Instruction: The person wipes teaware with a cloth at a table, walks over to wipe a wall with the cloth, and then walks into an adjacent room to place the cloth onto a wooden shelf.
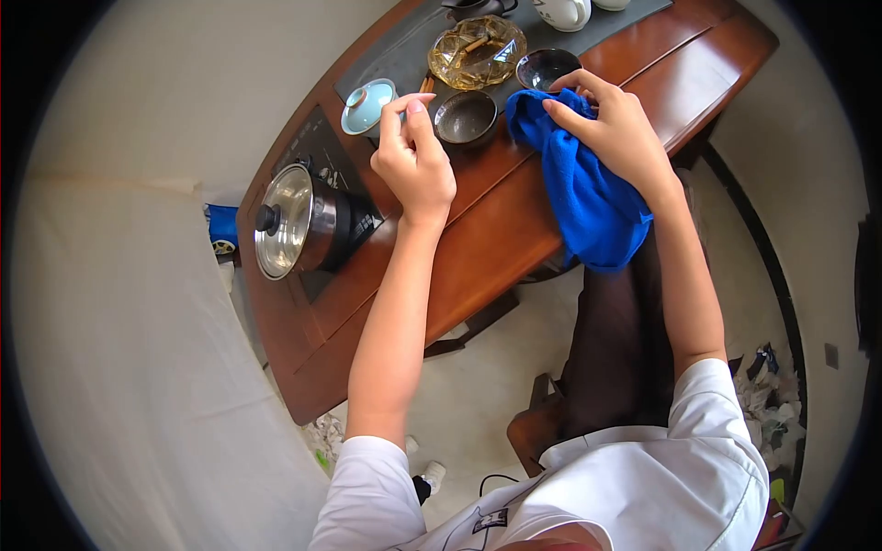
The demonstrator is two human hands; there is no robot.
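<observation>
My right hand [611,129] grips a blue cloth [588,197] by its upper end, and the rest hangs over the table's near edge. Just beyond those fingers is a dark glazed bowl [548,66]; whether they touch it I cannot tell. My left hand [413,165] is raised over the table with fingers curled and thumb against them, and nothing shows in it. To its left stands a pale blue lidded cup [367,106]. On its right sits a dark brown bowl [466,118]. Small brown sticks [427,84] show just past its fingertips.
An amber glass ashtray [477,51] stands on the grey tea tray [390,66], with a dark pot [478,8] and a white teapot [562,13] behind. A lidded steel pot [299,223] sits at the left on a black hob [322,147]. The wooden table [496,266] has a curved edge.
</observation>
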